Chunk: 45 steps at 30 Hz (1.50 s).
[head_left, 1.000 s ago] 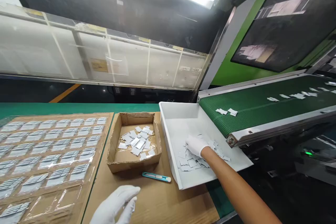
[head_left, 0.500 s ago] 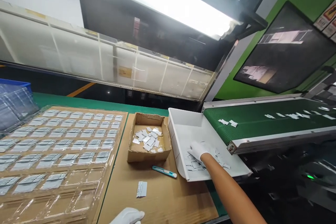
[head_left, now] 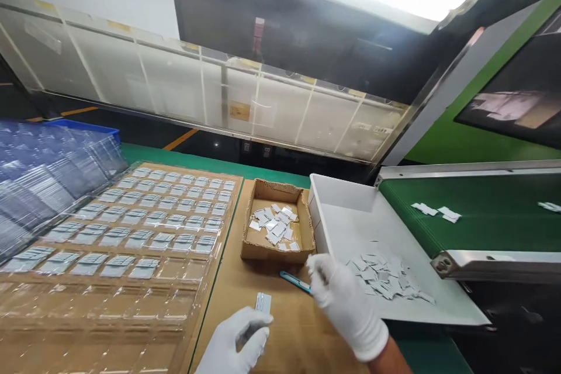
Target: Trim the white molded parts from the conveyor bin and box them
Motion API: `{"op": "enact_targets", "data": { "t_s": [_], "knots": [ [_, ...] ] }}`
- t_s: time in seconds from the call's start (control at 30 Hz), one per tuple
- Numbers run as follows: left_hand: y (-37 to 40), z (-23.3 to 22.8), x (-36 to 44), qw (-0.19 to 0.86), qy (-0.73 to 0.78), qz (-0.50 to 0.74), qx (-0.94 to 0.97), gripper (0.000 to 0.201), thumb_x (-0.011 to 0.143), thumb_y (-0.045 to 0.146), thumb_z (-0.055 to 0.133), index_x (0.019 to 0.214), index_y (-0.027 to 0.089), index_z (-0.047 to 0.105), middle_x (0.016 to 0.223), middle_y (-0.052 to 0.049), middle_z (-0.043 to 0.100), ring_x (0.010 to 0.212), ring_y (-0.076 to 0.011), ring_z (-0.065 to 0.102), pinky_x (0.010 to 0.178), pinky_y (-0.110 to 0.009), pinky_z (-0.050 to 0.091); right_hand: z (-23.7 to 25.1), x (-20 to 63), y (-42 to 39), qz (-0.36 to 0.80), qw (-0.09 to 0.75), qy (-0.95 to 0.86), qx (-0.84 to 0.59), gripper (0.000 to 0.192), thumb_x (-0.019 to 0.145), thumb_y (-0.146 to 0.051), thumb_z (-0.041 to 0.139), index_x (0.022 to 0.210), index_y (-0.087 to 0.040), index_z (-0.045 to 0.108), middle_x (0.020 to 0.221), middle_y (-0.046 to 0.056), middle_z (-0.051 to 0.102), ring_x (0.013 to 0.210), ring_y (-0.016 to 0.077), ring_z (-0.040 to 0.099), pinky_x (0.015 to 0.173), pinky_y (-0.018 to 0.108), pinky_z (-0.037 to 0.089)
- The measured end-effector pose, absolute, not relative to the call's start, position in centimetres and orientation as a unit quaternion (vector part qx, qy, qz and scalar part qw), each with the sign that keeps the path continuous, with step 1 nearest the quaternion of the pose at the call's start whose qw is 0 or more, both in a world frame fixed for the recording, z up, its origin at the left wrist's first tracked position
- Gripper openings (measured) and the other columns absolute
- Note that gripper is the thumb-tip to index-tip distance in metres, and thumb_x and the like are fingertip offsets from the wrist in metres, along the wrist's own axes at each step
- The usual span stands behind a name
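Observation:
My right hand point(head_left: 344, 304), in a white glove, hovers over the cardboard sheet point(head_left: 284, 327) beside the white plastic tray point(head_left: 346, 201). Its fingertips are pinched together on what looks like a small white piece. A heap of white pieces point(head_left: 385, 280) lies in that tray. My left hand point(head_left: 236, 342), also gloved, curls around the near end of a small grey-white stack of pieces point(head_left: 263, 301) on the cardboard. A teal utility knife point(head_left: 294, 280) lies between the two hands.
A small cardboard box point(head_left: 263, 252) holds loose white pieces. A clear blister tray point(head_left: 131, 228) with filled pockets covers the left. Stacked clear trays point(head_left: 44, 181) sit in a blue bin at far left. A green conveyor belt point(head_left: 486, 216) with some pieces ends over the white tray.
My right hand has left the heap in the white tray and come back over the cardboard. My left hand has risen onto the small stack. The view has swung left.

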<state>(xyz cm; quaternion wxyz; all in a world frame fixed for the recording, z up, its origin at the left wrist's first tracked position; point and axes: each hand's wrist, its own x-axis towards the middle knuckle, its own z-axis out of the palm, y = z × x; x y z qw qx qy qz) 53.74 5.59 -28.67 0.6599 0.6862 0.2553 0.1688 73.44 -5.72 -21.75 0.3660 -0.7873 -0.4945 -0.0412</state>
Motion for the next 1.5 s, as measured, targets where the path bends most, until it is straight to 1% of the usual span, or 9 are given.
{"op": "enact_targets", "data": {
  "t_s": [0.13,0.23,0.3,0.5,0.67,0.8,1.07,1.33,1.5],
  "knots": [
    [7.1,-26.3,56.0,0.702,0.262,0.115,0.652,0.054,0.073,0.070,0.058,0.068,0.016,0.057,0.061,0.000,0.055,0.051,-0.0118,0.051,0.045,-0.022,0.043,-25.0,67.6,-4.4,0.031,0.381,-0.604,-0.700,0.019,0.080,-0.009,0.049,0.087,-0.022,0.060,0.077,0.001,0.068,0.069,0.0156,0.064,0.066,0.026,0.052],
    [7.4,-26.2,56.2,0.672,0.294,0.113,0.670,0.048,0.079,0.060,0.056,0.059,0.018,0.049,0.054,0.004,0.049,0.046,-0.0087,0.042,0.042,-0.020,0.034,-27.4,66.2,-4.2,0.059,0.447,-0.532,-0.717,0.031,0.081,-0.016,0.061,0.112,-0.020,0.061,0.093,0.005,0.074,0.075,0.0170,0.070,0.071,0.025,0.057],
    [7.2,-26.5,55.9,0.684,0.313,0.095,0.652,0.046,0.081,0.060,0.053,0.061,0.019,0.049,0.050,0.004,0.049,0.041,-0.0084,0.040,0.039,-0.021,0.031,-28.4,66.1,-4.5,0.102,0.491,-0.472,-0.726,0.039,0.080,-0.022,0.067,0.118,-0.019,0.060,0.099,0.004,0.076,0.076,0.0158,0.072,0.073,0.022,0.058],
    [6.6,-27.3,55.2,0.701,0.337,0.053,0.627,0.051,0.078,0.067,0.053,0.064,0.018,0.052,0.045,0.003,0.051,0.037,-0.0084,0.040,0.038,-0.020,0.028,-29.3,65.6,-5.6,0.212,0.567,-0.378,-0.700,0.022,0.080,-0.035,0.072,0.099,-0.025,0.070,0.079,-0.004,0.077,0.064,0.0128,0.071,0.062,0.014,0.056],
    [6.0,-27.9,55.2,0.723,0.323,0.041,0.609,0.050,0.082,0.064,0.052,0.063,0.017,0.053,0.044,0.002,0.053,0.036,-0.0078,0.041,0.040,-0.020,0.032,-30.1,65.3,-6.5,0.175,0.596,-0.367,-0.692,0.030,0.081,-0.045,0.071,0.105,-0.028,0.071,0.085,-0.002,0.077,0.070,0.0135,0.071,0.068,0.016,0.057],
    [5.3,-28.1,55.5,0.745,0.317,0.049,0.585,0.050,0.083,0.063,0.052,0.066,0.016,0.057,0.047,0.000,0.056,0.038,-0.0087,0.043,0.041,-0.020,0.035,-31.0,65.4,-7.2,0.167,0.595,-0.339,-0.709,0.031,0.079,-0.048,0.073,0.100,-0.027,0.073,0.082,0.000,0.076,0.069,0.0151,0.070,0.068,0.019,0.056],
    [3.9,-29.4,55.8,0.775,0.292,0.120,0.547,0.052,0.090,0.059,0.043,0.063,0.016,0.055,0.051,-0.001,0.057,0.046,-0.0115,0.052,0.047,-0.022,0.042,-32.0,65.0,-7.5,0.270,0.643,-0.287,-0.656,0.026,0.081,-0.042,0.073,0.101,-0.025,0.070,0.076,-0.001,0.073,0.068,0.0161,0.068,0.068,0.024,0.055],
    [3.5,-30.0,55.8,0.767,0.312,0.132,0.545,0.056,0.088,0.064,0.044,0.061,0.016,0.056,0.049,-0.002,0.057,0.044,-0.0119,0.051,0.046,-0.023,0.041,-30.9,64.9,-6.9,0.352,0.655,-0.235,-0.626,0.027,0.079,-0.044,0.072,0.095,-0.023,0.069,0.064,-0.001,0.070,0.054,0.0171,0.066,0.061,0.028,0.056],
    [3.5,-30.4,55.8,0.784,0.307,0.128,0.525,0.055,0.089,0.062,0.044,0.065,0.015,0.059,0.050,-0.002,0.058,0.045,-0.0117,0.052,0.045,-0.022,0.041,-30.3,65.0,-6.6,0.388,0.676,-0.218,-0.588,0.017,0.078,-0.031,0.071,0.094,-0.024,0.069,0.061,-0.004,0.070,0.051,0.0160,0.065,0.058,0.026,0.055]
  ]
}}
